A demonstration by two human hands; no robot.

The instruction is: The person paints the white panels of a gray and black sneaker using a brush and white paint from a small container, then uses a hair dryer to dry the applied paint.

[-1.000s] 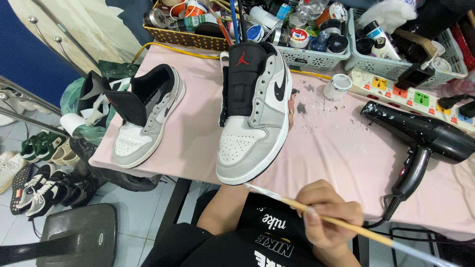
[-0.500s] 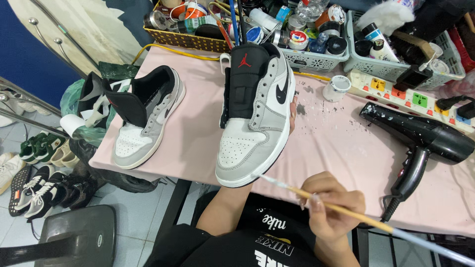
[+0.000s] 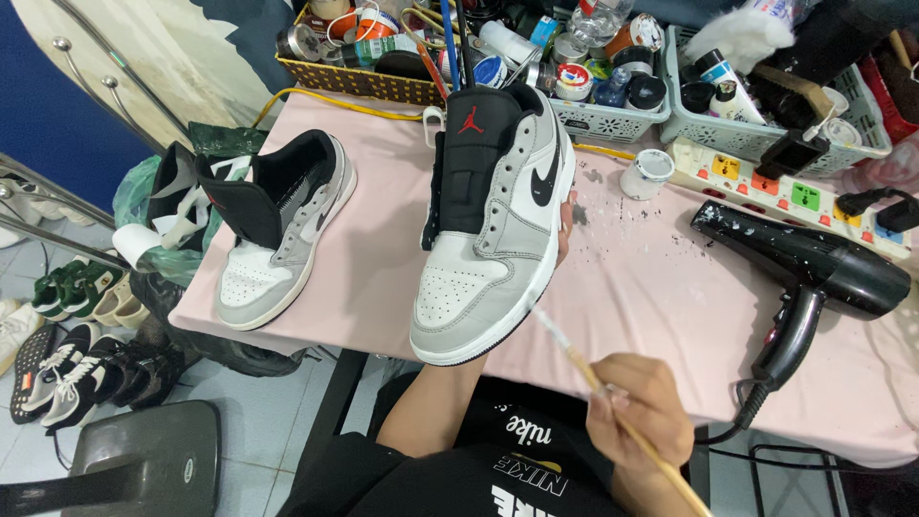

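Left hand, mostly hidden, gripped grey-white sneaker upright above pink worktop. Right hand pinched paintbrush, tip just beside sole edge. Painting step; next stroke likely needs steady contact.

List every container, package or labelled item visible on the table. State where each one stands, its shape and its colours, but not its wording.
Small round pot: white, right of the held sneaker.
Round tin: red-and-white lid, in the pale basket.
Woven basket: brown, back left, full of jars.
Power strip: cream, coloured sockets, behind the black hair dryer.
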